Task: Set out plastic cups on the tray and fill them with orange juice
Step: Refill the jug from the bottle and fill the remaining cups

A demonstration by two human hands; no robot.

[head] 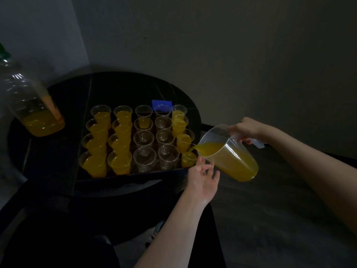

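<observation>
The right hand comes in from the right of the frame and grips the handle of a clear jug, fingers curled round it. The jug is tilted left, its spout over the near right corner of the tray, and juice fills its lower side and runs to the lip. Right under the spout stands a cup, about half full of orange.

The left hand reaches up from the bottom centre, palm up, fingers loose and spread, holding nothing; its fingertips lie just beside that cup and under the jug's spout, and whether they touch either I cannot tell.

The tray sits in the middle of the frame on a dark round table and carries five columns of four cups. The two left columns are full of juice. The right column is full or partly full. In the two middle columns the cups look empty, save one in the second row from the back with some juice in it.

At the upper left of the frame a large clear bottle stands on the table, with juice in its bottom. Behind the tray lies a blue patch
</observation>
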